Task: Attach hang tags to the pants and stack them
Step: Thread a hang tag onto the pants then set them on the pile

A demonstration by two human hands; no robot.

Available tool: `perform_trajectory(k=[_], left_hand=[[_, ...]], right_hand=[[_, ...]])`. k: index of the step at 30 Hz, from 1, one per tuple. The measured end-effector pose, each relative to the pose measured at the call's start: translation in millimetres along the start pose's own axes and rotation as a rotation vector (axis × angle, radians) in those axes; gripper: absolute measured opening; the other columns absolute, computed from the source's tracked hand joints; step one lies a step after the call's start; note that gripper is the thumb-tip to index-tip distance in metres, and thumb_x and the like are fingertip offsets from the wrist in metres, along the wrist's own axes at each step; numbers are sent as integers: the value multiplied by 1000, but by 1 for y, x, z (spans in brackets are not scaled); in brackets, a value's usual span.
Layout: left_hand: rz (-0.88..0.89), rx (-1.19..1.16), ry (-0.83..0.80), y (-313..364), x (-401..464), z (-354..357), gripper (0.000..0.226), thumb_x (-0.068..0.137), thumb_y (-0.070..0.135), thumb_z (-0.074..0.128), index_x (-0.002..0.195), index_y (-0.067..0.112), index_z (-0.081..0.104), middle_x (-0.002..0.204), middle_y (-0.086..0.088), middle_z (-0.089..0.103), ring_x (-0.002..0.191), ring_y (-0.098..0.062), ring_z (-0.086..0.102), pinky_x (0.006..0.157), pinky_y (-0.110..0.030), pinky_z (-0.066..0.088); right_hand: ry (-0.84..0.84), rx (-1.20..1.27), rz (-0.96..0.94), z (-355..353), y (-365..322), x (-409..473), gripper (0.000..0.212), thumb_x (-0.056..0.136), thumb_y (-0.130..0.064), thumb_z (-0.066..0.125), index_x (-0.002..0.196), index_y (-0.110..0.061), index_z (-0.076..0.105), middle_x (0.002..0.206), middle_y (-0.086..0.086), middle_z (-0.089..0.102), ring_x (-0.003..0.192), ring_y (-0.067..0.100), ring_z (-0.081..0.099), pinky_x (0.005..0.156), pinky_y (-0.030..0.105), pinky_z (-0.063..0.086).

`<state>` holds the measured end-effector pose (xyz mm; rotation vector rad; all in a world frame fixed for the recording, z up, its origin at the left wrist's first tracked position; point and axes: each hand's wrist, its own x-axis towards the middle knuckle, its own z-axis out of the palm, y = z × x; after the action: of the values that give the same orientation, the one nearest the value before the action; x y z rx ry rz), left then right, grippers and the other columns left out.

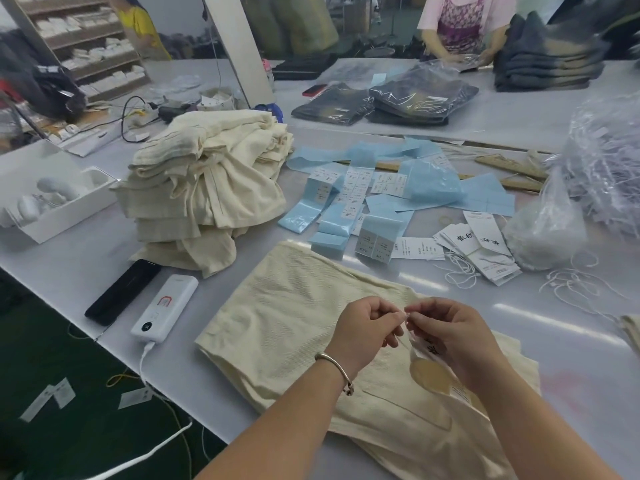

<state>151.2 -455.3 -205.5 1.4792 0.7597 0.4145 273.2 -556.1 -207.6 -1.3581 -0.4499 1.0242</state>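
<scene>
Head view looks down on cream, finely ribbed pants [298, 327] lying folded flat on the smooth grey table [519, 327]. Over them the left hand [367, 329] and right hand [450, 332] meet fingertip to fingertip, each pinching a thin white string; a hang tag [431, 370], white card with a tan round patch, hangs below the right hand. Behind sits a rumpled stack of cream pants [207, 181]. Glossy blue label strips [381, 188], loose white tags [481, 244] and crinkled clear bags [602, 168] crowd the far side; a white power bank [164, 308] and black phone [123, 291] lie left
</scene>
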Motion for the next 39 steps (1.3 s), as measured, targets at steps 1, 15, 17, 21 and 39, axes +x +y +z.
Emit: perform_trajectory(k=[1,15,17,21,39], left_hand=[[1,-1,0,0,0,0,14,89,11,65,76,15,64,60,2,65,48,-9,56,50,-18,42],[28,-19,-28,-7,-1,-2,9,88,10,68,80,13,67,64,2,70,50,-8,59,50,-17,42],[35,-52,-122,-7,-2,-11,6,86,10,71,81,14,69,70,-1,72,55,-9,60,54,-16,42],[-43,17,-303,-10,2,-28,13,82,14,77,80,20,65,75,4,68,65,-7,57,60,-17,41],[58,1158,270,-62,66,-206,60,77,53,72,122,18,56,129,-7,50,124,-29,40,99,-38,38]], right_hand=[[-1,-3,-2,0,0,0,9,82,7,64,89,3,69,74,18,66,67,23,59,62,24,50],[84,-206,-211,9,-2,-8,20,75,17,67,79,-3,68,65,12,67,55,15,58,50,25,44],[-12,-173,-216,5,-8,-11,24,73,16,71,88,-1,65,69,17,65,61,23,59,57,32,46],[-203,-265,-151,3,-13,-13,40,71,13,75,103,-9,63,71,21,63,63,28,57,60,38,44],[1057,-1235,-417,65,62,-69,29,73,-23,75,98,-10,71,124,16,57,116,36,46,94,46,35]])
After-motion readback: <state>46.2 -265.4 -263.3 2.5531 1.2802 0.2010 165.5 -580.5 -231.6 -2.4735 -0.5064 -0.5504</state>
